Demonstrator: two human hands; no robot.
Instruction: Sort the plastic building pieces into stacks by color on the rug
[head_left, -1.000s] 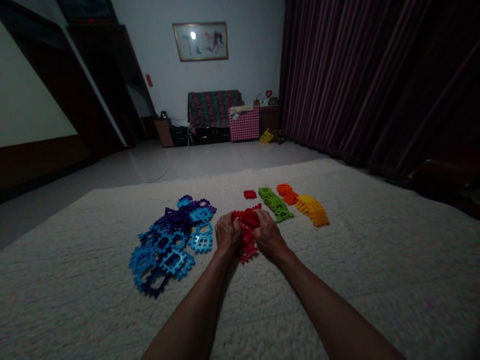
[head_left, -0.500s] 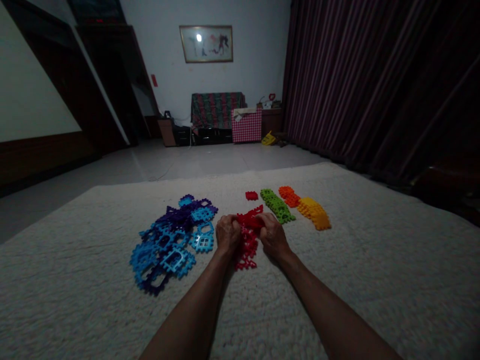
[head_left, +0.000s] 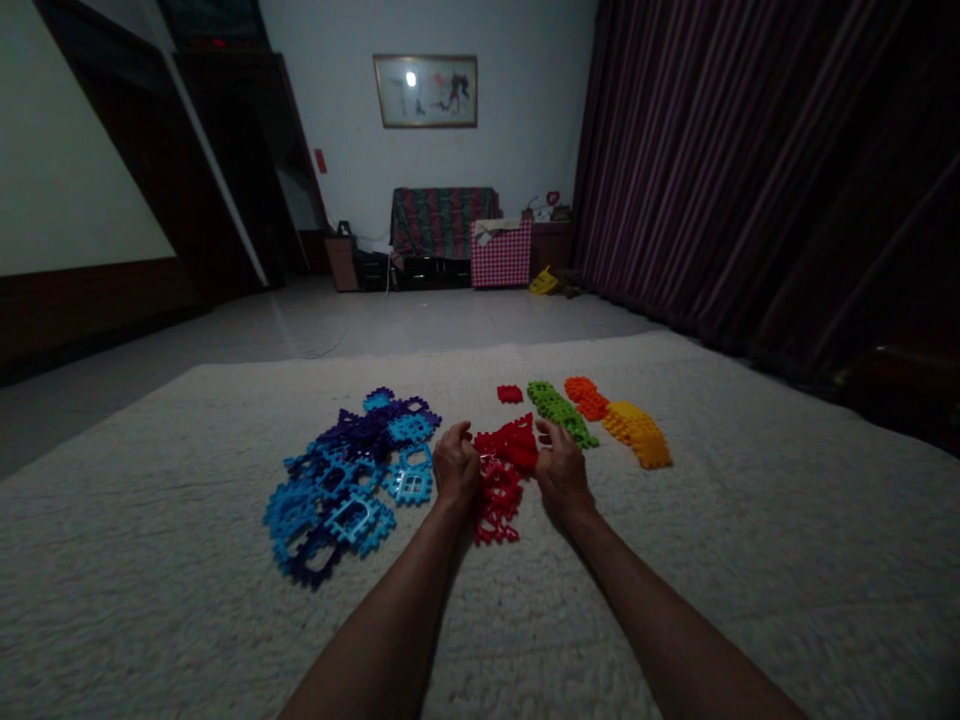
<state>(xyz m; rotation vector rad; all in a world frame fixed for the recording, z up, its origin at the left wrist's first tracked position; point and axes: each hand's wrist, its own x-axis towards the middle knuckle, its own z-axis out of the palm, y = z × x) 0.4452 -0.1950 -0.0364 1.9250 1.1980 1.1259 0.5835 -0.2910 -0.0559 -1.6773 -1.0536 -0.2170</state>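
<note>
Red interlocking plastic pieces [head_left: 498, 492] with toothed edges lie in a row on the pale mat, with a group of red pieces [head_left: 516, 443] at the far end between my hands. My left hand [head_left: 456, 470] rests at the left side of the row, fingers loosely bent and apart, holding nothing. On the other side, my right hand [head_left: 562, 472] has its fingers parted beside the red group. Its thumb is close to the red edge; whether it touches I cannot tell. One red piece [head_left: 510, 394] sits apart, farther out.
Left of my hands spreads a heap of blue and purple pieces [head_left: 352, 470]. To the right lie green pieces [head_left: 559, 410], orange pieces [head_left: 586, 397] and yellow pieces [head_left: 637, 432] in rows. The pale mat [head_left: 480, 640] covers the floor; a dark curtain [head_left: 675, 150] hangs at right.
Both hands have loosened their grip on the red pieces and moved slightly apart. The red group now lies on the row. The view has shifted a little.
</note>
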